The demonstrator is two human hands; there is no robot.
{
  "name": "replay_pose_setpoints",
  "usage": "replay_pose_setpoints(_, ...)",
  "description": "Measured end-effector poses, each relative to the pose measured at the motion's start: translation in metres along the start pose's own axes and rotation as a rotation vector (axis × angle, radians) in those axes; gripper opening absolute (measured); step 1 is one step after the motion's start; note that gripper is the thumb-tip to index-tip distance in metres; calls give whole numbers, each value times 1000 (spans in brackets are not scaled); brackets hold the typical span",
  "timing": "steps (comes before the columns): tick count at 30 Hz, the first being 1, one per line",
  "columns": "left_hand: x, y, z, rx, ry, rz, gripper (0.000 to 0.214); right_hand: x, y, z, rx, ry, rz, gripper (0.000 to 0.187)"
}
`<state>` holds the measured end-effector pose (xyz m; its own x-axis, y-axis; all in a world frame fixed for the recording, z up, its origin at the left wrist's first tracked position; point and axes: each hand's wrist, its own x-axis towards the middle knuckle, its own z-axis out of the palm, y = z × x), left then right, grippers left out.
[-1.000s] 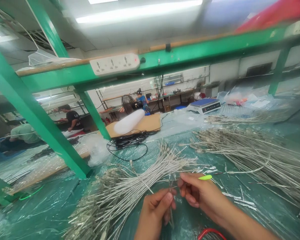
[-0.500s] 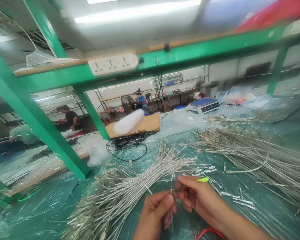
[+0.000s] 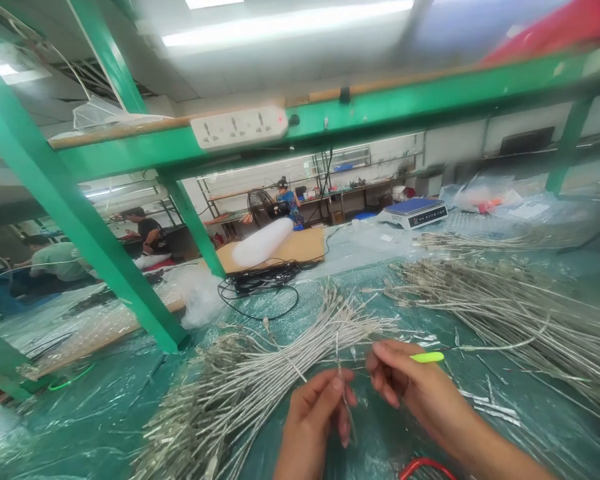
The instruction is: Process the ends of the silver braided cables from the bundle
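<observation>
My left hand [image 3: 316,417] pinches a thin silver cable [image 3: 347,407] between thumb and fingers, low in the middle of the view. My right hand [image 3: 414,390] is just to its right, fingers curled around a small tool with a yellow-green handle [image 3: 427,357]. A thick bundle of silver cables [image 3: 260,373] lies fanned out to the left of my hands on the green plastic-covered table [image 3: 105,427]. A second, larger pile of silver cables [image 3: 510,313] spreads over the right side.
Green frame posts [image 3: 80,220] rise at the left, and a white power strip [image 3: 239,127] sits on the crossbeam. Behind the cables lie a coil of black cable [image 3: 260,280], a cardboard sheet [image 3: 300,245] and a scale [image 3: 414,212]. People work in the background. A red loop [image 3: 425,467] shows at the bottom.
My right hand has drawn a little to the right, away from my left hand, after the two had come together. The view has shifted slightly.
</observation>
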<state>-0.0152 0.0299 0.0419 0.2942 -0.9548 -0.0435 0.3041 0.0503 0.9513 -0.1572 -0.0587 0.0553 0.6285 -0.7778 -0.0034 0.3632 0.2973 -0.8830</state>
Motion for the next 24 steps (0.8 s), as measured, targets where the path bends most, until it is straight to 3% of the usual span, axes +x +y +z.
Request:
replay_pose_setpoints(3,-1,2,1,14,-6,0,26,-1,-3,-4,-118,83,-99,43)
replay_pose_setpoints(6,-2,0,1,75,8,37,26,-3,-6,-8,-395,232,-337,45)
replay_pose_setpoints(8,-2,-2,1,133,13,66,27,-5,-7,-10,-554,235,-434,41)
replay_pose_setpoints(16,-1,-2,0,265,-41,105,28,-6,0,5,-642,-61,-185,29)
replay_pose_setpoints(19,-2,-3,1,279,-65,107,28,-6,3,8,-676,-21,-123,24)
replay_pose_setpoints(24,-2,-5,0,290,-42,97,28,-6,7,7,-715,13,-136,23)
